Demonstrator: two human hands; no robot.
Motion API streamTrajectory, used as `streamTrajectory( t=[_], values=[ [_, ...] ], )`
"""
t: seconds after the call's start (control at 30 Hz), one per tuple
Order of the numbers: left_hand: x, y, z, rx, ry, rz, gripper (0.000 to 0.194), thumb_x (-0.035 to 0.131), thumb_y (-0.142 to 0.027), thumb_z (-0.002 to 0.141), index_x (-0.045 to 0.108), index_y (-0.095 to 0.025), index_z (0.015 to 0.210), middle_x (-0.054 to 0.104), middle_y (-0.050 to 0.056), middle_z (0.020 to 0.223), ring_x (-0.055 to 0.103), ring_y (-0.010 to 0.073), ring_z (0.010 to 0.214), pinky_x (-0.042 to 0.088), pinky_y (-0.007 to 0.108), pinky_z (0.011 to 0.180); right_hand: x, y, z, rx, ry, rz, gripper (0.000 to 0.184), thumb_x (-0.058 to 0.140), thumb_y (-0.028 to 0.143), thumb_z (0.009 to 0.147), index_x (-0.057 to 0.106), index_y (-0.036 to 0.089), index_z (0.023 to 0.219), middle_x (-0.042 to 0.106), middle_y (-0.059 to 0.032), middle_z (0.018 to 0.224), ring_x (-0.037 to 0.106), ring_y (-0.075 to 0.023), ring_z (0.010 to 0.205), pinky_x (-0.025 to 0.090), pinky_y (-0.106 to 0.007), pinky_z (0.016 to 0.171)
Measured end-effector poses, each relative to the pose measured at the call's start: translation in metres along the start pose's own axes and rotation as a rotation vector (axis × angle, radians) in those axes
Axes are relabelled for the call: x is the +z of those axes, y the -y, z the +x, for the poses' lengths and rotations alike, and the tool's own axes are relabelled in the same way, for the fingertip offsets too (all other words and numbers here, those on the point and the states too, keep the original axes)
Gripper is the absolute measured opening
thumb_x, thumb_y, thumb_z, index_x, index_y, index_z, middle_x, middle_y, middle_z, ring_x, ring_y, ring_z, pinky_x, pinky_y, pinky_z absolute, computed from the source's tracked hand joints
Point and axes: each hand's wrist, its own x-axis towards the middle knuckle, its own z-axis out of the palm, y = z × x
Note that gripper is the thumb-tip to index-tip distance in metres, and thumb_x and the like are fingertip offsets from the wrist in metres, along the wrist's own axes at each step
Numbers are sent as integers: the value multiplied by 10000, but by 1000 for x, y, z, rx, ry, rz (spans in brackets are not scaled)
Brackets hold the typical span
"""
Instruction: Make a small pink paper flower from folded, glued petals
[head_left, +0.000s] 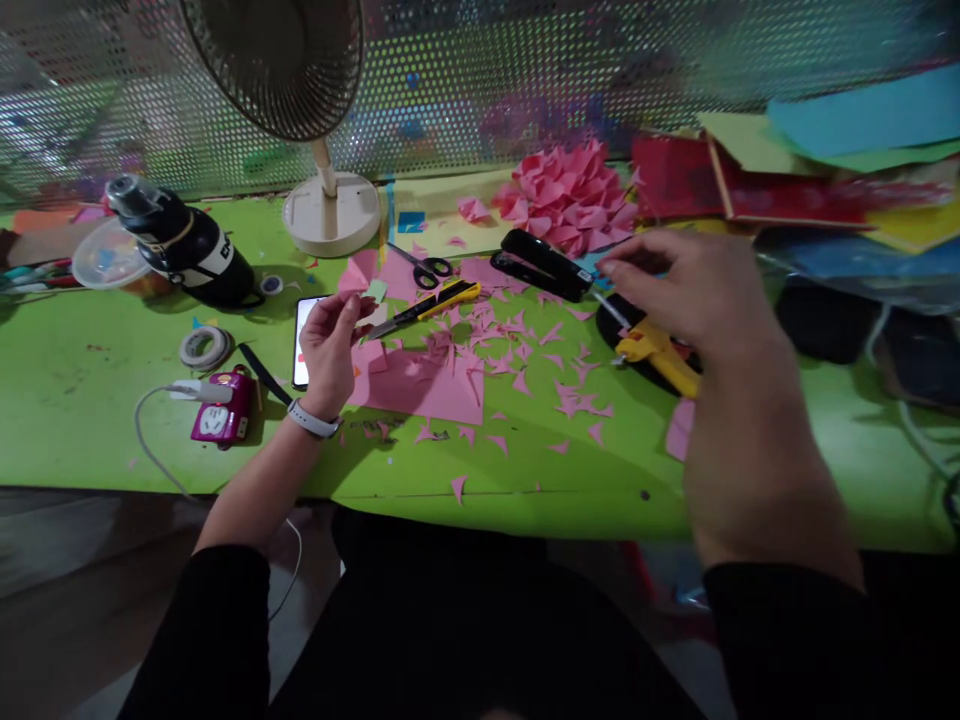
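My left hand [330, 345], with a white band at the wrist, has its fingers pinched together at a small pale green piece of paper [376, 290]. Under and beside it lie a phone [301, 340] and a yellow-and-black box cutter [427, 308]. My right hand [694, 285] is raised and a little blurred, thumb and fingertips pressed together; whatever is in them is too small to make out. Just below it a yellow glue gun [656, 355] lies on a dark round thing. A black stapler [544, 265] sits to the left of those fingers.
Pink paper scraps [521, 380] litter the green table [420, 505]. Behind them are black scissors [427, 270], a heap of folded pink pieces [570, 195] and a fan [330, 215]. A bottle [191, 245], tape roll [205, 347] and purple plug adapter [223, 405] stand left. Coloured sheets [870, 110] fill the back right.
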Motion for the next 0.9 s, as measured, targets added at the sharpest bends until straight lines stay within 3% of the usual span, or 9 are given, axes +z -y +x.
streamTrajectory(
  t=[0.17, 0.27, 0.47, 0.6, 0.77, 0.9],
  values=[
    [-3, 2, 2, 32, 2, -16, 256, 796, -418, 809, 684, -235, 948, 770, 12, 947, 747, 122, 872, 562, 178, 655, 18, 4, 9, -68, 77, -31, 320, 494, 587, 921, 723, 365, 901, 726, -70, 804, 677, -337, 787, 503, -506, 709],
    [-3, 5, 1, 23, 14, 14, 235, 774, -416, 833, 684, -236, 954, 769, 21, 959, 748, 130, 876, 573, 195, 659, 37, 12, 13, -114, 174, -46, 277, 544, 486, 935, 740, 291, 928, 750, -102, 855, 675, -320, 772, 492, -462, 677],
    [-3, 8, -1, 15, 62, 52, 243, 769, -423, 842, 687, -225, 956, 766, 37, 947, 746, 138, 861, 587, 211, 658, 79, 47, 14, -271, 382, -7, 230, 537, 324, 967, 751, 239, 979, 771, -82, 1033, 693, -257, 849, 516, -390, 686],
    [-4, 10, -3, 17, 77, 52, 244, 764, -419, 847, 688, -220, 965, 761, 40, 948, 743, 140, 858, 599, 234, 681, 85, 63, 22, -334, 441, 9, 237, 539, 309, 962, 756, 239, 1029, 769, -85, 1048, 695, -261, 875, 520, -394, 701],
    [0, 13, -13, -58, 182, 31, 207, 765, -371, 847, 706, -209, 961, 756, 37, 928, 738, 126, 841, 603, 239, 701, 75, 42, 20, -299, 383, -33, 227, 536, 319, 955, 756, 277, 994, 771, -78, 1051, 701, -279, 898, 522, -401, 701],
    [3, 12, -20, -117, 268, 72, 150, 750, -322, 859, 716, -198, 937, 749, 38, 892, 728, 116, 811, 604, 248, 719, 79, 27, 3, -334, 446, 9, 228, 537, 331, 963, 759, 282, 975, 773, -59, 1007, 691, -245, 835, 548, -396, 668]
  ],
)
